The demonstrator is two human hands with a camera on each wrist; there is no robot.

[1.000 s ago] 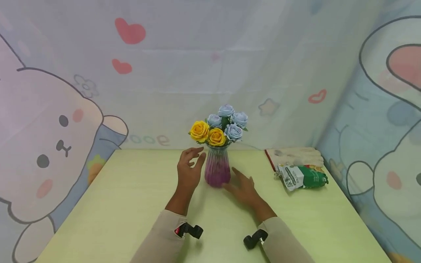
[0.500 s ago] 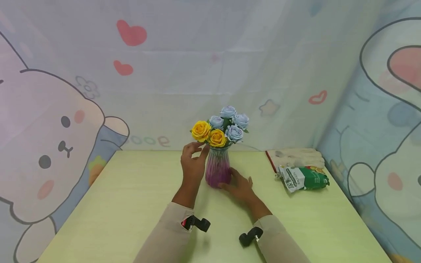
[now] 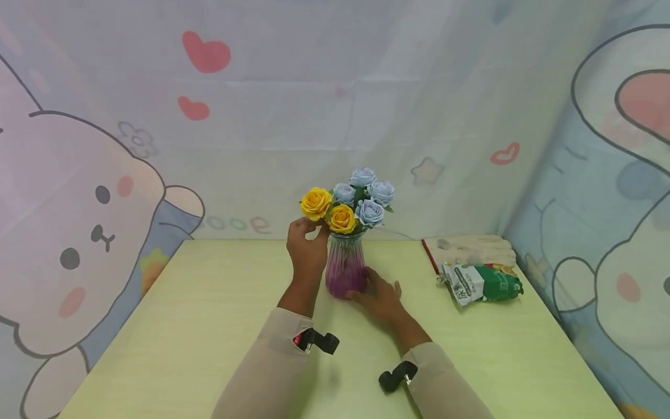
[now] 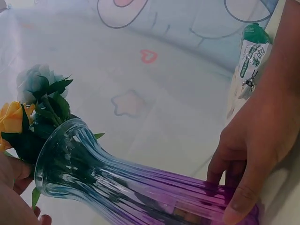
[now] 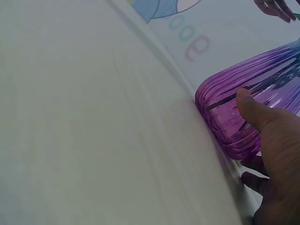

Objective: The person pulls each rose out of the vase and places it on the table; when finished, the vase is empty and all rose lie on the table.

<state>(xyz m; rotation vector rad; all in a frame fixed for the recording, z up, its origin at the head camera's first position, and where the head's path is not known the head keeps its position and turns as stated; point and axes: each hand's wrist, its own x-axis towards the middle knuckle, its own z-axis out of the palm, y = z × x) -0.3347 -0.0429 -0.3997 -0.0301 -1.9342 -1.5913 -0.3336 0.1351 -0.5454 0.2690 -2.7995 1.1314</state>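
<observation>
A ribbed glass vase, clear at the neck and purple at the base, stands upright on the table. It holds two yellow roses and several pale blue roses. My left hand pinches the left yellow rose just under its bloom, beside the vase rim; the stem between the fingertips is mostly hidden. Low on the purple part, my right hand holds the vase from the right, its thumb against the near side. Dark stems show through the glass in the left wrist view.
A green and white packet lies at the table's right side. Behind it are pale gloves with a red edge. A printed cloth backdrop rises behind the pale yellow table.
My left hand has moved up and inward and closed under the left yellow rose, which now sits slightly higher. My right hand has come in against the base of the vase.
</observation>
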